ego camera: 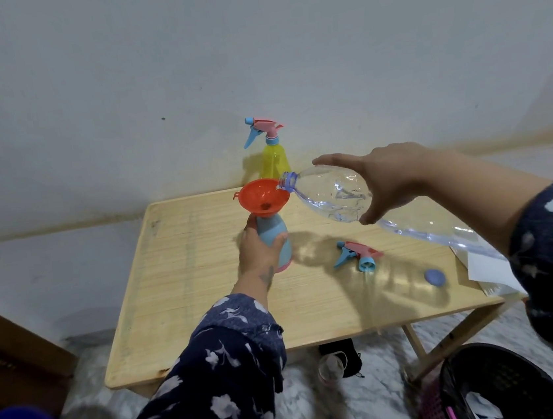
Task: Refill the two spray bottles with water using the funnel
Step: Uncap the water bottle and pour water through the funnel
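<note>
Here, two spray bottles: left hand point(261, 249) grips blue one point(273, 235); right hand point(390, 180) grips water bottle point(330, 194).

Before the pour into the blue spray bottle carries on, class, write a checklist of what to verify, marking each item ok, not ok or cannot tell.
1. Funnel seated in blue spray bottle: ok.
2. Left hand grips that bottle: ok.
3. Water bottle mouth over funnel rim, held by right hand: ok.
4. Sprayer head off, lying on table: ok.
5. Fill level in blue bottle: cannot tell.
6. Yellow spray bottle opened for its refill: not ok, head on.
</note>
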A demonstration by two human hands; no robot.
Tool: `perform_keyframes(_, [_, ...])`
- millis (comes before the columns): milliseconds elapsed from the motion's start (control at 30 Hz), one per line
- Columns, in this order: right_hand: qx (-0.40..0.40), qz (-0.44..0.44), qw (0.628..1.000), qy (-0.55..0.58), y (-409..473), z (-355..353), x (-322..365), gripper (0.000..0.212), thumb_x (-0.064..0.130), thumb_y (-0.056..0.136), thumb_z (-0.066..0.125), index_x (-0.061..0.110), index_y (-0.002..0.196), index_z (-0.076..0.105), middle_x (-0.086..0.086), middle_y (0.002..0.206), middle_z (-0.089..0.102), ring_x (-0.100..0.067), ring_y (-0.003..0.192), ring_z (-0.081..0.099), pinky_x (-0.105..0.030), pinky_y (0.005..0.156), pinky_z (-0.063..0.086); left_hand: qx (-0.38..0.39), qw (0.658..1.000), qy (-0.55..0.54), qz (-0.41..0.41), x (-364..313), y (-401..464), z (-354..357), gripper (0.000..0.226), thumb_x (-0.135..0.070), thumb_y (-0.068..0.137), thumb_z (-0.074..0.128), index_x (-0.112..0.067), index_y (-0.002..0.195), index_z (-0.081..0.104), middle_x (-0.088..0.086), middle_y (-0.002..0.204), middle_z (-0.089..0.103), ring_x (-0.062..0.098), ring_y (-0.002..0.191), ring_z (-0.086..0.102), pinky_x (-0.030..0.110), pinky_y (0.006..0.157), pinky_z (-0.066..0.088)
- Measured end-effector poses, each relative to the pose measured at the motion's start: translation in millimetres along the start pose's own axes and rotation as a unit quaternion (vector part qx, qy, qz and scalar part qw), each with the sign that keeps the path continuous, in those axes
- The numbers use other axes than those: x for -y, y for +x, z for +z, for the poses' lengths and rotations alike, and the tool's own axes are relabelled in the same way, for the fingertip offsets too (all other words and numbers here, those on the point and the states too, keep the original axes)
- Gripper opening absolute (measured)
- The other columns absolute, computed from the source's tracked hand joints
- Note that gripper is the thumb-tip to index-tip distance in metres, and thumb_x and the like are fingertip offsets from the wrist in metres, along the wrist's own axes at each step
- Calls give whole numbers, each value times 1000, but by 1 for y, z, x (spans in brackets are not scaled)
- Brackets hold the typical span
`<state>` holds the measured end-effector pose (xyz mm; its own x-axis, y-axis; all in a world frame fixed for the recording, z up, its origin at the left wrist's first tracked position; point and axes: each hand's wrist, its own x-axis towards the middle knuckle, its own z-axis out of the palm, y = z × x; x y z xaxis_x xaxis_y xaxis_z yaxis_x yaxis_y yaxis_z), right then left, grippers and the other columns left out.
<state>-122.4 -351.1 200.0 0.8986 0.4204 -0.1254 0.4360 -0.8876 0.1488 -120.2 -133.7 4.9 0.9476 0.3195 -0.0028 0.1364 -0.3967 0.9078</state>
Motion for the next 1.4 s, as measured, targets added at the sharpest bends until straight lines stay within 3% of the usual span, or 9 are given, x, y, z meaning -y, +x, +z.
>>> perform_keyframes(233, [-75,-1,981,178,-4,35,-7,116,47,63,81,60,139,-5,-1,84,66,-19,77,62,-33,69,52,1,1000,20,-1,-4,-3,-2,68,-36,79,76,-19,136,43,5,124,59,26,111,58,43,94,49])
perform_keyframes(367, [-167,40,928,329,-5,51,-20,118,39,61,86,56,141,2,-6,85,66,-17,74,65,-40,83,54,6,1000,10,-4,-2,-4,-4,66,-36,80,76,-18,135,44,6,125,57,26,111,58,43,94,49])
perform_keyframes(533, [-284,126,860,405,-5,77,-55,119,38,61,87,55,141,-1,-6,106,60,-27,85,63,-47,79,54,4,1000,6,-3,1,-2,-3,65,-36,79,75,-19,134,44,7,124,58,28,109,59,45,92,51])
perform_keyframes(800, [-444,196,768,418,21,112,-86,112,30,72,81,35,146,-3,-6,151,32,-24,92,58,-33,78,48,-5,1000,-1,14,9,-3,-2,64,-35,80,77,-23,133,43,5,123,59,27,111,58,46,95,49])
perform_keyframes(900, [-465,212,738,440,30,120,-90,112,34,73,81,42,142,-6,-11,146,39,-24,96,57,-23,79,45,-8,1000,-9,19,10,-2,-1,63,-31,80,77,-23,133,44,6,124,58,26,109,59,41,93,48])
perform_keyframes(1033, [-465,214,729,454,35,128,-90,112,32,74,80,42,140,-9,-17,138,47,-22,105,56,3,72,33,-10,1000,-14,11,6,-4,1,62,-27,83,75,-21,135,43,3,125,56,20,105,55,34,87,44])
perform_keyframes(1167, [-457,231,725,461,31,127,-88,115,31,74,81,43,141,-12,-15,145,42,-22,123,52,-19,87,38,-11,1000,-17,4,5,-5,2,61,-28,82,75,-22,134,42,1,123,55,20,105,54,35,87,44])
perform_keyframes(1300, [-447,224,747,438,20,122,-85,123,26,70,84,28,150,-10,-7,159,16,-27,139,35,-26,94,39,-4,1000,-9,2,4,-3,1,62,-29,82,76,-23,134,42,5,125,57,27,110,57,42,93,48])
perform_keyframes(1400, [-456,254,753,401,9,122,-70,125,38,64,86,35,146,-8,-14,155,12,-27,140,24,-39,110,32,0,1000,-3,-4,3,-3,1,64,-30,81,76,-22,135,42,6,126,58,28,111,57,43,94,48])
